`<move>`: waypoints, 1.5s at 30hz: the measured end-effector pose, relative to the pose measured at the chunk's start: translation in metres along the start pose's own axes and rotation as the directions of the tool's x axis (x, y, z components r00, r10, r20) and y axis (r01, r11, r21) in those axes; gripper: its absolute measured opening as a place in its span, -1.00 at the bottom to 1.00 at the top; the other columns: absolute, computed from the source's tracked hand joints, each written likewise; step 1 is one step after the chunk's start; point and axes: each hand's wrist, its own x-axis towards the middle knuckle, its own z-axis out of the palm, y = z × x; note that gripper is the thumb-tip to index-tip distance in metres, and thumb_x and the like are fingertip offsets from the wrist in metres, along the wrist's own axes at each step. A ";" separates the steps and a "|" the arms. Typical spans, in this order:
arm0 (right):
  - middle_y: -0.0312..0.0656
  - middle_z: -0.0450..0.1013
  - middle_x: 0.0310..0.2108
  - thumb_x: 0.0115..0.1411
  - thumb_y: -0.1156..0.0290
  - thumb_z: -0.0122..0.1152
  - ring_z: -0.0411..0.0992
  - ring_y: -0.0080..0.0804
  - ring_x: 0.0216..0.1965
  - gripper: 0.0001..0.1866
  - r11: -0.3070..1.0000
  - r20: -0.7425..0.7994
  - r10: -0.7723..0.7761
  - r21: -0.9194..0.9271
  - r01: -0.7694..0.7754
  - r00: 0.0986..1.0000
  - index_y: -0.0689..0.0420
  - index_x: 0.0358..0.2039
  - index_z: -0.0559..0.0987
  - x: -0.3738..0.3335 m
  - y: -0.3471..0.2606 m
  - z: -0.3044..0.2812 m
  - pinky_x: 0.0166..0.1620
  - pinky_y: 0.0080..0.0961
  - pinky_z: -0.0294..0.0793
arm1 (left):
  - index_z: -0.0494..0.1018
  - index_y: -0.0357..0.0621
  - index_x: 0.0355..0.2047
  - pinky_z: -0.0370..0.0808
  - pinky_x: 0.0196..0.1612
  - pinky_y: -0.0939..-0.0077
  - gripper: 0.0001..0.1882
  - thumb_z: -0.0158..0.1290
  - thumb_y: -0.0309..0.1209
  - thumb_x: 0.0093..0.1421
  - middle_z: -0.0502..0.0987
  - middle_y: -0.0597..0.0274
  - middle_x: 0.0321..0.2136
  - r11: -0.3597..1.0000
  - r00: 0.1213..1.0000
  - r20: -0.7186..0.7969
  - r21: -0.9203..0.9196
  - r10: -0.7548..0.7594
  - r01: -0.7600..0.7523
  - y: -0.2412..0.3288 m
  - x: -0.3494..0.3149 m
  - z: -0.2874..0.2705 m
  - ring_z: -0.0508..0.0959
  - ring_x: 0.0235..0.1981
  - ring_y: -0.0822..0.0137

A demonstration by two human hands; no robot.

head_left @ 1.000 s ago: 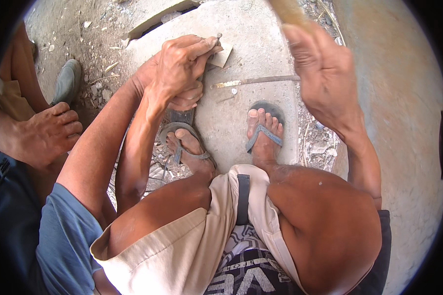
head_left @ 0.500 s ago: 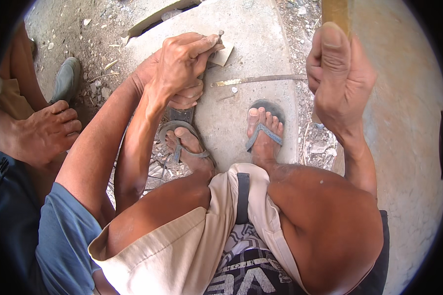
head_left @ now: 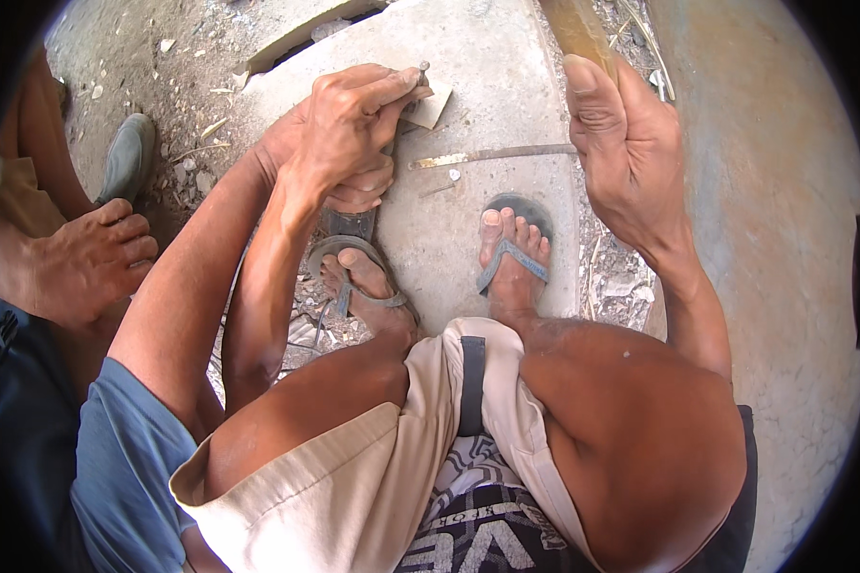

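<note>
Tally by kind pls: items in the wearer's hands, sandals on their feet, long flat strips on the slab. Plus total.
Held items: 2 (round-headed pin in left hand, yellow-brown handle in right hand)
Sandals: 2 (left sandal, right sandal)
Long flat strip on slab: 1
Total: 5

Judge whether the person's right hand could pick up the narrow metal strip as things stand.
Probably not yet: the right hand grips a tan bar. Otherwise, the narrow metal strip looks reachable, lying close by with its middle uncovered.
</note>
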 end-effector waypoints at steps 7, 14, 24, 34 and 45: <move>0.01 0.47 -0.63 0.47 0.24 0.14 0.50 -0.17 -0.66 -0.73 0.912 0.122 0.180 -0.392 -0.120 0.976 0.21 -0.26 0.49 -0.008 0.058 0.000 -0.59 -0.17 0.38 | 0.71 -0.28 -0.20 0.68 -0.29 0.53 -0.88 0.21 -0.54 0.32 0.72 0.19 -0.34 0.928 0.937 -0.072 -0.184 -0.342 0.324 0.009 0.000 -0.012 0.71 -0.32 0.42; -0.03 0.48 -0.42 0.29 0.38 0.33 0.56 -0.04 -0.48 -0.71 0.760 0.082 0.040 -0.650 0.023 0.996 0.22 -0.05 0.52 -0.042 0.125 0.026 -0.52 -0.14 0.50 | 0.70 -0.33 -0.18 0.74 -0.13 0.52 -0.86 0.18 -0.52 0.38 0.72 0.06 -0.24 0.670 0.714 -0.216 -0.595 -0.666 0.445 0.043 -0.011 -0.038 0.71 -0.22 0.37; 0.03 0.42 -0.05 0.20 0.49 0.39 0.41 -0.04 -0.07 -0.57 0.884 0.113 -0.094 -0.447 0.136 0.989 0.28 0.08 0.55 -0.018 0.085 0.053 -0.02 -0.17 0.43 | 0.33 -0.38 0.34 0.58 -0.26 0.65 -0.52 0.02 -0.57 0.45 0.63 0.21 -0.34 0.385 0.580 0.104 -0.652 -0.808 0.653 0.090 -0.065 -0.037 0.63 -0.30 0.47; 0.08 0.37 -0.12 0.19 0.51 0.38 0.44 0.09 -0.08 -0.57 0.996 0.245 -0.088 0.003 0.090 0.965 0.39 0.03 0.48 -0.006 0.083 0.097 -0.03 -0.12 0.49 | -0.03 -0.18 0.52 0.56 -0.19 0.64 -0.39 -0.13 -0.48 0.54 0.56 0.15 -0.15 0.503 0.589 0.000 -0.519 -0.808 0.691 0.090 -0.062 -0.032 0.59 -0.21 0.49; 0.01 0.32 0.00 0.06 0.33 0.50 0.31 -0.06 0.03 -0.33 0.958 0.218 -0.143 -0.216 0.190 0.965 0.35 0.11 0.43 -0.009 0.089 0.117 0.08 -0.17 0.38 | 0.39 -0.41 0.17 0.40 0.16 -0.08 -0.11 0.33 0.09 0.07 0.41 -0.37 -0.01 0.583 0.703 0.133 0.675 -0.699 0.451 0.062 0.006 -0.017 0.41 0.08 -0.28</move>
